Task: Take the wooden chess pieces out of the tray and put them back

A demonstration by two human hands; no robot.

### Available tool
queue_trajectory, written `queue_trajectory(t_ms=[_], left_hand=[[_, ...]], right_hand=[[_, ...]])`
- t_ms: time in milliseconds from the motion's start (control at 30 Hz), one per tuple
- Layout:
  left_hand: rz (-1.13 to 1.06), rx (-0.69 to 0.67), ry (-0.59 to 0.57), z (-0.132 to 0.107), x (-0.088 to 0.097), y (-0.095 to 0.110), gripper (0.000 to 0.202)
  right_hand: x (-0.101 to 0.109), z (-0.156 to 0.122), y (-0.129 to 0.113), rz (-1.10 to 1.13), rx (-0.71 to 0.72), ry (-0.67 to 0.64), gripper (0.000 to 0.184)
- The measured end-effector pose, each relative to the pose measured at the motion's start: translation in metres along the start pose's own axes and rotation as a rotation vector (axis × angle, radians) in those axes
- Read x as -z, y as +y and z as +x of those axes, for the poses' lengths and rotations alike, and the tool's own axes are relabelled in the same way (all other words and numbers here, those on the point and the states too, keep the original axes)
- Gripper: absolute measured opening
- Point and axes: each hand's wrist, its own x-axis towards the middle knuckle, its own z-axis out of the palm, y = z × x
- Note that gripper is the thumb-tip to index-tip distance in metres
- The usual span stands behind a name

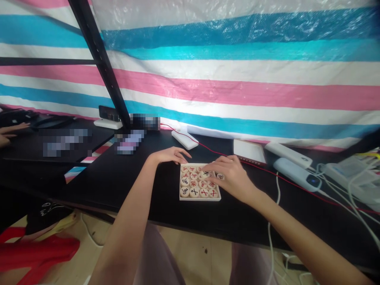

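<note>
A small pale wooden tray lies on the black table, filled with several round Chinese chess pieces marked in red and black. My left hand rests at the tray's far left corner, fingers stretched out and touching its rim. My right hand lies over the tray's right side, its fingers curled down onto the pieces in the upper right rows. Whether those fingers pinch a piece is hidden.
White power banks, a blue-grey one, a red wire and white cables lie behind and right of the tray. Another person's hand rests at far left. A striped tarp hangs behind.
</note>
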Motion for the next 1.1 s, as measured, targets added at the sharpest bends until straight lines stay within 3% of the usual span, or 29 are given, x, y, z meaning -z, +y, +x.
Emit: queue_trajectory(t_ms=[167,367,733,900,1000,1100], left_hand=[[0.005,0.01,-0.009,0.001,0.001,0.0,0.048],[0.007,0.017,-0.004,0.003,0.001,-0.003,0.05],[-0.027,0.027,0.001,0.0,-0.001,0.001,0.047],[-0.038,0.019,-0.005,0.001,-0.001,-0.001,0.049],[-0.047,0.014,-0.004,0.001,-0.001,-0.001,0.049],[-0.033,0.015,0.003,0.0,-0.001,0.0,0.05]], right_hand=[[0.013,-0.048,0.012,-0.08,-0.135,0.036,0.018],[0.006,-0.078,0.008,-0.208,-0.073,0.007,0.014],[0.008,-0.072,0.001,-0.274,-0.044,-0.005,0.024],[0.012,-0.039,-0.02,-0.116,0.04,-0.112,0.029],[0.005,-0.02,-0.031,-0.015,0.131,-0.192,0.023],[-0.005,-0.012,-0.034,0.049,0.163,-0.193,0.022]])
